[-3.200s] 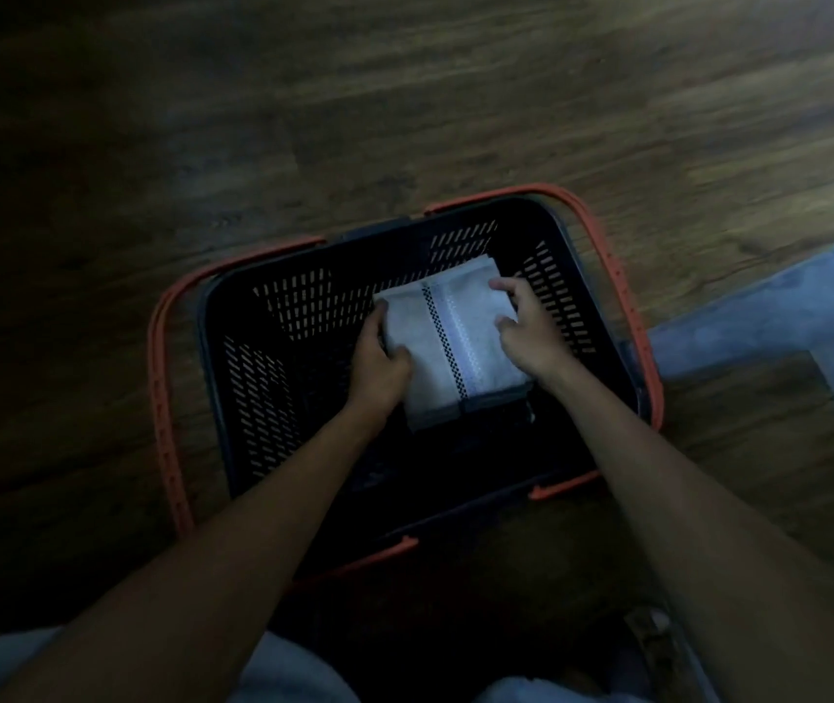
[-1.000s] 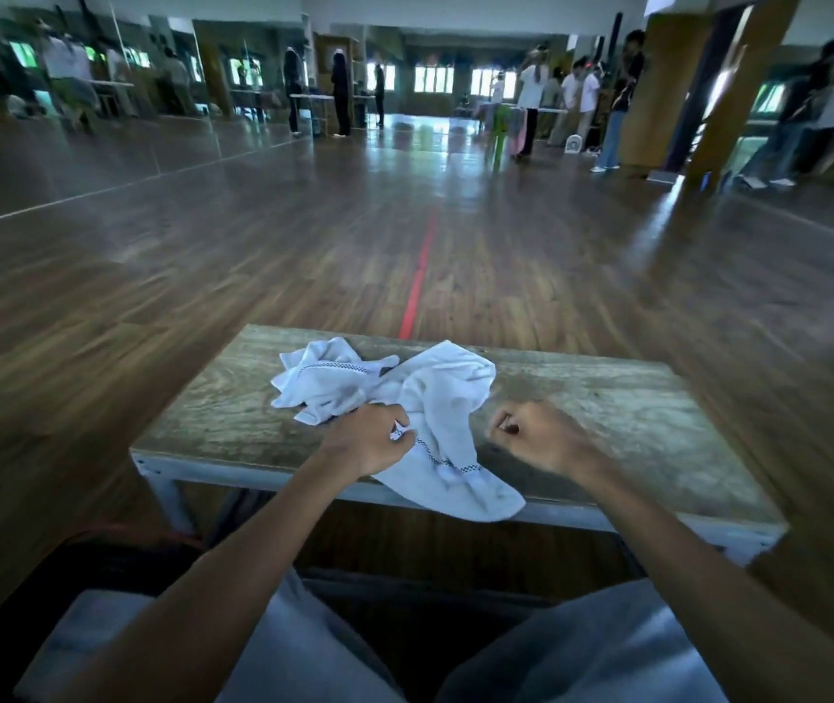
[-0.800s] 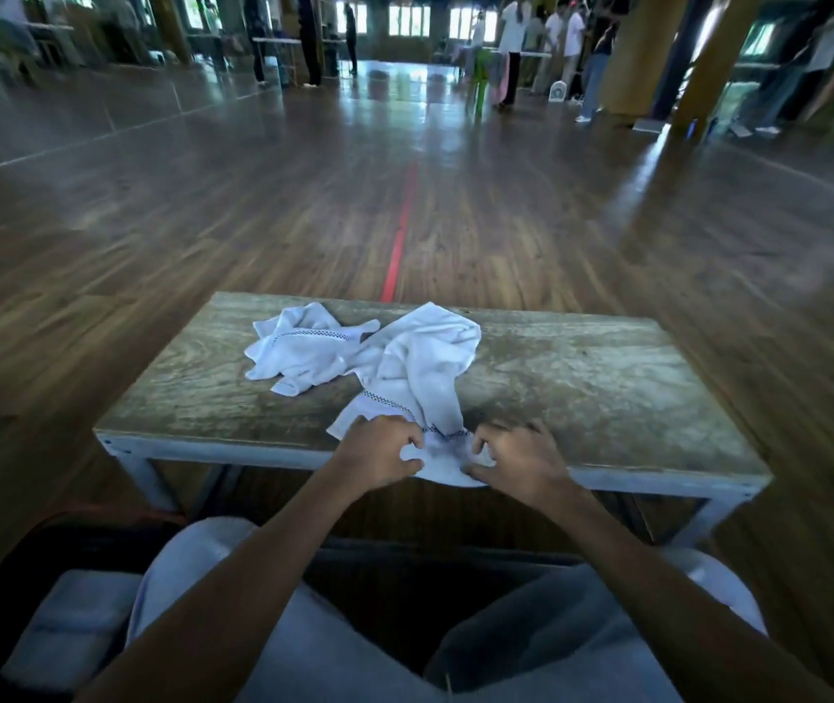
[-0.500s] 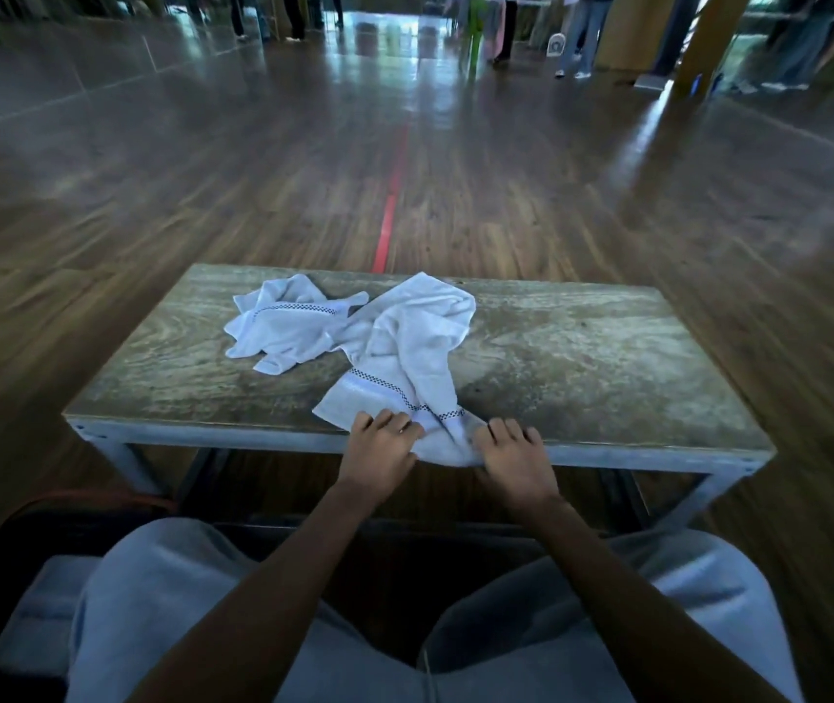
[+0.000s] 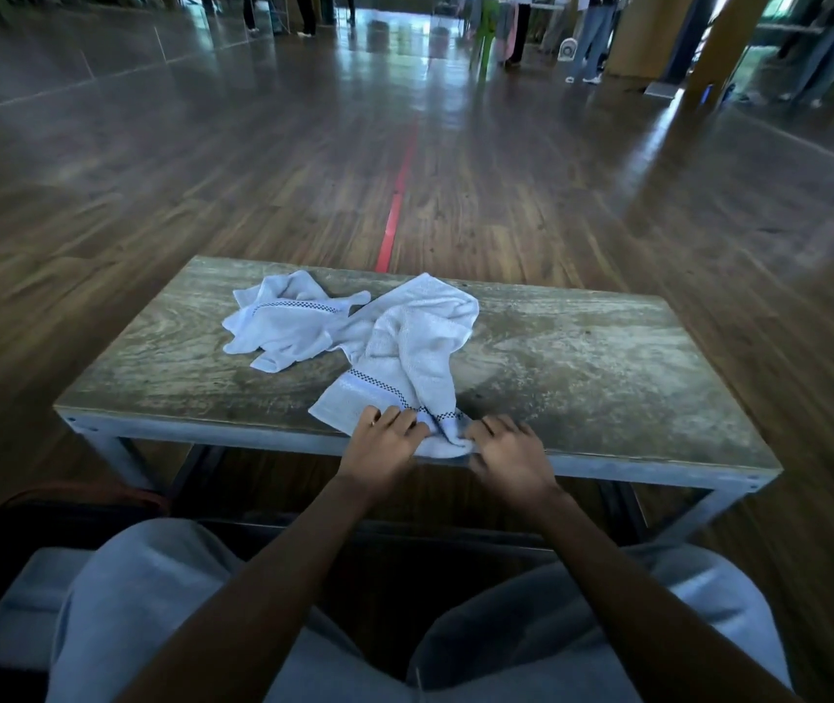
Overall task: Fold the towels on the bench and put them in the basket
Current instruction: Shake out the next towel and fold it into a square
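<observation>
A crumpled white towel [image 5: 407, 352] with a checked stripe lies mid-bench, its near hem at the bench's front edge. My left hand [image 5: 385, 448] grips the hem left of centre, fingers curled on top. My right hand [image 5: 510, 449] grips the hem's right corner, a hand's width from the left. A second crumpled white towel [image 5: 283, 327] lies behind and to the left, touching the first. The weathered wooden bench [image 5: 607, 357] has a grey metal frame. The dark basket's orange rim [image 5: 93, 493] shows low on the left beside my knee; its inside is hidden.
My knees in light grey trousers [image 5: 141, 601] fill the bottom of the view. Wooden floor with a red line [image 5: 397, 195] stretches beyond the bench. People [image 5: 592, 38] stand far off at the back. The bench's right half carries nothing.
After setting a folded towel in the basket, I turned to the bench. Both hands drew the nearer towel toward the front edge and now hold its hem there.
</observation>
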`<state>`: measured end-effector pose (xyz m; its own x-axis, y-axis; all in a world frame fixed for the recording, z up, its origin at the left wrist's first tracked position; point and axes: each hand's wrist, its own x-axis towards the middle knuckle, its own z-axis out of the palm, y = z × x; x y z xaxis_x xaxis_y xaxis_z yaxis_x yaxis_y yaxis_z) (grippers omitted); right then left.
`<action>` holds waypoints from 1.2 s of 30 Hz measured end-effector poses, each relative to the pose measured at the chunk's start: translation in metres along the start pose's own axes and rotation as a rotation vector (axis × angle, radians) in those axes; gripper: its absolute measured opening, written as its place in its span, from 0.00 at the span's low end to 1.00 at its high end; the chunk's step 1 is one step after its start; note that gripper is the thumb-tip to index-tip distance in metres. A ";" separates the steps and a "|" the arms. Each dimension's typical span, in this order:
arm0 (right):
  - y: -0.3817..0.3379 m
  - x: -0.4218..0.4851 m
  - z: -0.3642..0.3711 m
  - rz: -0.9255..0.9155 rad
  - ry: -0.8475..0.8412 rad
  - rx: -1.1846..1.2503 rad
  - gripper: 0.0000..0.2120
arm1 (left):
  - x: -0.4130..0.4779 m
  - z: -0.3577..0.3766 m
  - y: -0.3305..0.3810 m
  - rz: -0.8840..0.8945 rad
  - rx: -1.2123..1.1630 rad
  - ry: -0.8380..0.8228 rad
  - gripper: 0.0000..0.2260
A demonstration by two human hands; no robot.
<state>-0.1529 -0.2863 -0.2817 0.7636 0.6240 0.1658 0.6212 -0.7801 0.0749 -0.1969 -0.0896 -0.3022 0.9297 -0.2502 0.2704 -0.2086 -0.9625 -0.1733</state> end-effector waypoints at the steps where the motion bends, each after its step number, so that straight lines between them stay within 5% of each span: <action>1: 0.002 0.000 -0.005 0.015 0.015 0.068 0.11 | -0.001 -0.001 -0.002 -0.001 -0.031 0.022 0.12; 6: 0.012 0.006 -0.034 0.069 0.024 0.290 0.16 | 0.009 -0.021 -0.019 -0.019 -0.265 0.184 0.12; 11: 0.023 0.028 -0.083 0.040 0.083 0.416 0.07 | 0.035 -0.087 -0.047 0.002 -0.282 0.287 0.15; 16: 0.040 0.061 -0.169 0.028 0.135 0.351 0.10 | 0.067 -0.173 -0.081 0.019 -0.079 0.197 0.22; 23: 0.077 0.094 -0.296 0.024 0.167 0.164 0.09 | 0.097 -0.273 -0.130 -0.206 0.015 0.082 0.13; 33: 0.108 0.103 -0.436 0.008 0.420 0.249 0.07 | 0.105 -0.412 -0.179 -0.296 -0.096 0.297 0.12; 36: 0.107 0.107 -0.473 0.016 0.349 0.176 0.05 | 0.110 -0.454 -0.191 -0.290 -0.244 0.359 0.13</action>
<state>-0.0879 -0.3244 0.2095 0.6866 0.5349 0.4923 0.6534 -0.7510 -0.0953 -0.1932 0.0188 0.1906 0.8058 0.0519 0.5899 -0.0624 -0.9832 0.1718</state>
